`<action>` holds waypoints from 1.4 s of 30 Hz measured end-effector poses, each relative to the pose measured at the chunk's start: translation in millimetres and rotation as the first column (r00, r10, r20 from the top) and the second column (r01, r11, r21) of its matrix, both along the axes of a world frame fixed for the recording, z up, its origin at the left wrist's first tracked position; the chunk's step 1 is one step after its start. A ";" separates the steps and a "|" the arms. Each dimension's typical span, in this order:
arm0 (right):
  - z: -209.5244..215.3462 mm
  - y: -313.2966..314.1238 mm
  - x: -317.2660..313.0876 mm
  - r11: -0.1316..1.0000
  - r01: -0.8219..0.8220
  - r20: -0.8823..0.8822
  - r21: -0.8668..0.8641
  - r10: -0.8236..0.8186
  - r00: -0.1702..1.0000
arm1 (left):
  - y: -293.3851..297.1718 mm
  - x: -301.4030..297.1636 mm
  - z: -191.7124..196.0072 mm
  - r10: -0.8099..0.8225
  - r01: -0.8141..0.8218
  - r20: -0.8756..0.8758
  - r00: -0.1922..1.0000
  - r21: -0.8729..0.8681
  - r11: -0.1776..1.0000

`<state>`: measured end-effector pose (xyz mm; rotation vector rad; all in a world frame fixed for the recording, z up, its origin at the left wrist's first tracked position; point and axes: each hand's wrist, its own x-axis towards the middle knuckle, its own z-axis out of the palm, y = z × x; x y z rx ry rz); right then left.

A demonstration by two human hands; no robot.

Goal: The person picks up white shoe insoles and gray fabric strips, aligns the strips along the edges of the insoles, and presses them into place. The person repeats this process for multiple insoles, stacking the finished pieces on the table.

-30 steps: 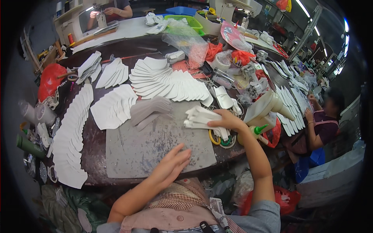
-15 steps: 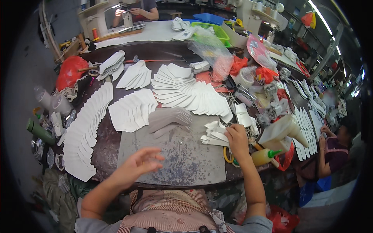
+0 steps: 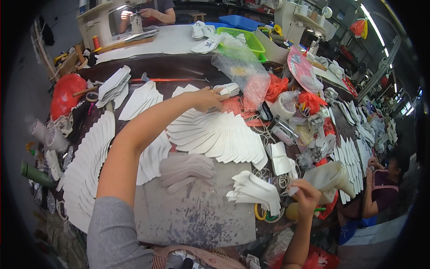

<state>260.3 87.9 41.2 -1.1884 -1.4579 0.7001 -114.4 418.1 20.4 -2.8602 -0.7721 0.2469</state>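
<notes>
Here, a grey board [image 3: 188,219] lies left of the right hand's [image 3: 307,195] fingers. A fan of white pieces [image 3: 224,134] spreads just nearer the person than the left hand's [image 3: 207,99] fingers. These touch the end of a white bundle [image 3: 230,89]; whether they grip it cannot be told. The right fingers, pinched narrow, hold a small white scrap [image 3: 293,190].

We see white on the fanned pieces [image 3: 219,139] at centre and the small bundle [image 3: 231,89] at upper centre, greyish mauve on the stack [image 3: 186,168] below centre. Our board [image 3: 192,219], lower centre, is grey with dark speckles; our sleeve [image 3: 116,228], lower left, plain grey. We find a red bag [image 3: 67,94] upper left, a bright green basket [image 3: 256,45] near the top.
</notes>
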 end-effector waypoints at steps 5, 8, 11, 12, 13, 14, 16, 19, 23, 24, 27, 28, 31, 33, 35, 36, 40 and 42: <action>-12.2 -21.0 16.1 0.956 0.259 -0.147 0.136 -0.239 0.960 | 34.5 15.0 -21.7 0.069 -0.077 -0.034 0.997 -0.390 0.917; -3.1 -34.3 0.4 0.943 0.281 -0.169 0.176 -0.252 0.953 | 26.4 30.4 -25.2 0.094 -0.137 -0.117 0.989 -0.447 0.884; 9.5 -50.2 -10.3 0.958 0.220 -0.143 0.187 -0.195 0.970 | 25.6 26.2 -18.4 0.012 -0.013 -0.005 1.000 -0.502 0.865; 10.3 -54.8 -15.9 0.948 0.239 -0.108 0.208 -0.221 0.969 | 32.4 17.9 -25.0 -0.014 0.023 0.022 1.000 -0.525 0.851; 9.4 -59.5 -24.1 0.963 0.194 -0.150 0.188 -0.167 0.974 | 34.8 12.1 -22.7 -0.038 0.059 0.050 0.998 -0.549 0.834; 8.2 -64.9 -34.8 0.975 0.145 -0.193 0.170 -0.111 0.975 | 41.3 11.0 -17.0 -0.071 0.082 0.041 0.997 -0.541 0.837; 0.5 -80.2 -62.1 0.999 0.037 -0.292 0.004 -0.034 0.956 | 29.0 12.3 -3.2 -0.068 0.099 0.095 0.993 -0.374 0.922; -10.9 -91.5 -103.9 0.853 -0.272 -0.373 -0.445 0.100 0.922 | -19.3 2.7 20.4 0.050 0.112 0.313 0.948 -0.479 0.871; -56.9 -100.0 -145.4 0.754 -0.379 -0.518 -0.536 0.060 0.853 | -182.5 -42.2 37.0 0.260 -0.157 0.117 0.958 -0.546 0.823; -67.6 -103.7 -151.2 0.737 -0.401 -0.579 -0.544 0.017 0.815 | -205.8 -46.4 25.7 0.319 -0.199 0.130 0.939 -0.552 0.810; -78.3 -105.2 -157.3 0.818 -0.340 -0.391 -0.464 0.155 0.907 | -238.3 -57.9 -8.2 0.464 -0.291 0.201 0.863 -0.554 0.780; -74.2 -104.8 -159.5 0.819 -0.329 -0.372 -0.470 0.155 0.915 | -240.7 -57.7 -15.0 0.480 -0.287 0.256 0.839 -0.541 0.791; -76.4 -103.8 -158.2 0.824 -0.321 -0.362 -0.466 0.154 0.919 | -248.6 -52.1 -10.9 0.506 -0.332 0.288 0.813 -0.485 0.809; -77.3 -104.1 -158.0 0.828 -0.359 -0.425 -0.431 0.165 0.890 | -254.1 -52.7 -18.5 0.477 -0.352 0.312 0.822 -0.380 0.856; -82.6 -104.5 -155.7 0.844 -0.373 -0.458 -0.384 0.176 0.871 | -265.8 -46.0 -16.8 0.586 -0.406 0.307 0.750 -0.486 0.774; -83.9 -104.2 -155.2 0.841 -0.383 -0.473 -0.383 0.178 0.863 | -272.1 -41.2 -17.6 0.611 -0.439 0.293 0.735 -0.481 0.759; -89.2 -101.3 -151.0 0.862 -0.360 -0.507 -0.357 0.145 0.850 | -278.3 -18.5 -10.0 0.626 -0.503 0.256 0.737 -0.411 0.760; -90.4 -99.8 -152.5 0.861 -0.376 -0.511 -0.343 0.165 0.844 | -263.6 -29.1 -13.0 0.660 -0.472 0.255 0.707 -0.526 0.708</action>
